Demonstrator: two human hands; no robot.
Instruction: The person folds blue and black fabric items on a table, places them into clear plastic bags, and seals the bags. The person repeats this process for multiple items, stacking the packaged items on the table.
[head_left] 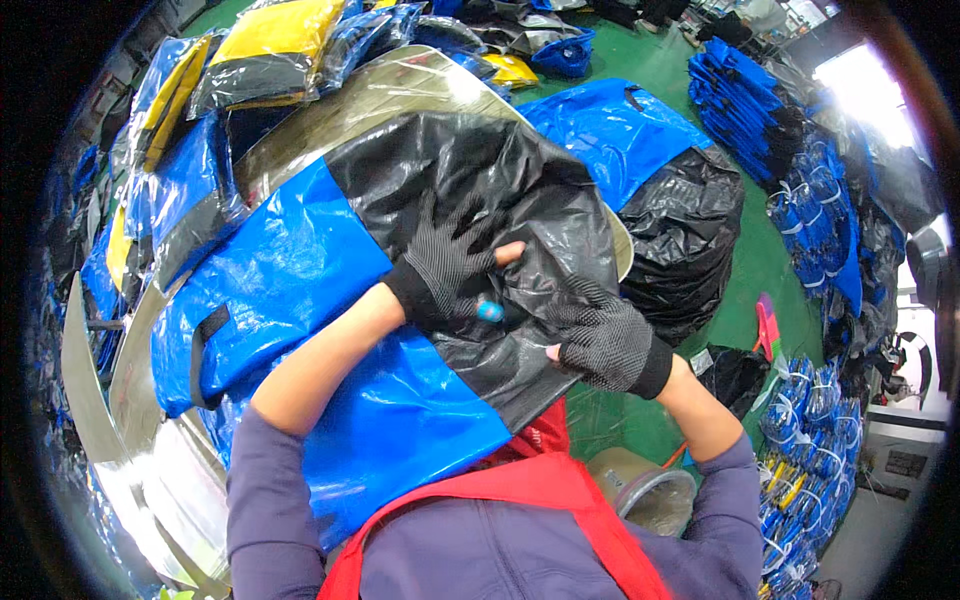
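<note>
A large bag of shiny coated fabric, blue [290, 270] on one side and black [480, 150] on the other, lies spread in front of me. My left hand [450, 262], in a black glove with grey dots, lies on the black part with its fingers spread. Two bare fingertips stick out of this glove, one with a blue wrap [489, 311]. My right hand [608, 342], gloved alike, rests on the right part of the black fabric with its fingers stretched out over it. A short black strap [205, 355] is fixed to the blue part.
A pale curved work surface [400, 85] shows under the bag. Plastic-wrapped blue, black and yellow packs [275, 45] are piled at the far left. Another blue and black bag [690, 210] lies beyond my right hand. Tied blue bundles [815, 420] and a bucket [650, 490] stand at the right.
</note>
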